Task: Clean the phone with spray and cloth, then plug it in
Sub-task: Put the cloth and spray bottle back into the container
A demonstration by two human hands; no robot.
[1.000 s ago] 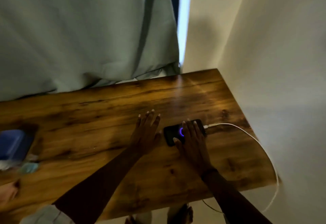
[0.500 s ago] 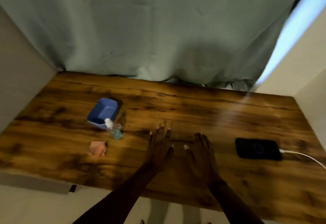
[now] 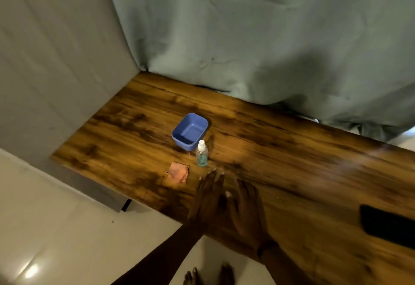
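Both hands lie flat on the wooden table (image 3: pixel 292 172), palms down and side by side near its front edge. The left hand (image 3: pixel 207 201) has its fingers stretched out and together, holding nothing; its fingertips point toward the bottle (image 3: pixel 201 156), stopping just short of it. The right hand (image 3: pixel 246 210) sits touching the left, its thumb edge against it — fingers likewise released and spread loosely on the wood, gripping nothing. A dark band shows at the right wrist.

Taking the bottle as the mark: it stands upright, clear with a white cap and a little blue-green liquid at the bottom. Just behind it, close enough that I cannot tell if they touch, is the blue tub (image 3: pixel 189 131), open-topped and tilted a bit in the view. Just left and toward the front of the bottle lies the cloth (image 3: pixel 178 172), a small pink crumpled square, apart from both the bottle and the left hand.

The phone (image 3: pixel 388 225) lies well to the right of the bottle, face up and dark, cut off by the frame's right edge — no hand is on it, and whether a cable is attached cannot be seen here.

A grey-green curtain (image 3: pixel 269 37) hangs behind the table. Bare toes (image 3: pixel 208 275) show on the pale floor below.
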